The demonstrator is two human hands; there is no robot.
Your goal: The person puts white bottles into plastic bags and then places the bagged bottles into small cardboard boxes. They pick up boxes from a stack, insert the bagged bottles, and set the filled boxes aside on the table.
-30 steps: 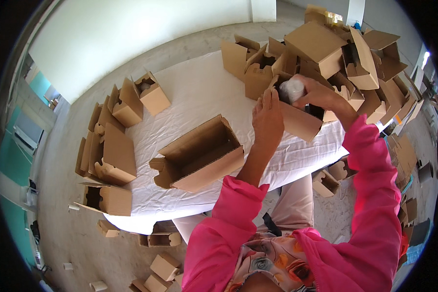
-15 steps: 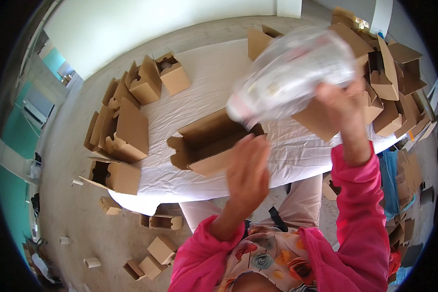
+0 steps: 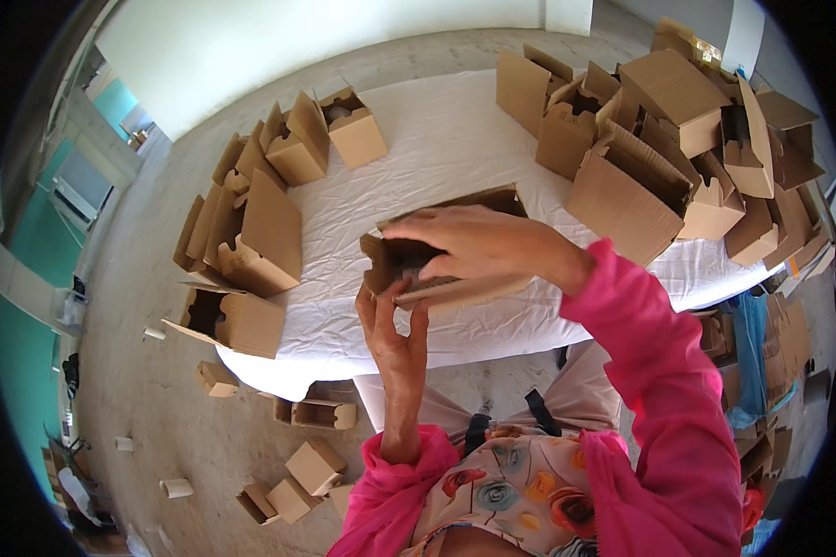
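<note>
One open box (image 3: 474, 292) is set near the middle of the cloth (image 3: 437, 121), lying lengthwise with its opening up. At least six boxes (image 3: 265, 227) are grouped at the left edge of the cloth, and at least ten more are piled at the right in a heap (image 3: 627, 200), where overlap prevents an exact count. At least five small boxes (image 3: 314, 466) can be counted on the floor at the lower left, along with three white rolls (image 3: 176, 487). What looks like a dark mark on a box in the heap is too small to be read. The left hand (image 3: 395, 339) is raised from below, its bent fingertips brought to the near left corner of the middle box; whether the rim is pinched there cannot be told. The right hand (image 3: 474, 243) is laid palm down across the opening, with the forearm brought in from the right in a pink sleeve (image 3: 655, 330). Its fingers are stretched leftward along the far side, and its thumb is spread apart from them, lower over the opening. The inside of the box is largely hidden by that hand.
</note>
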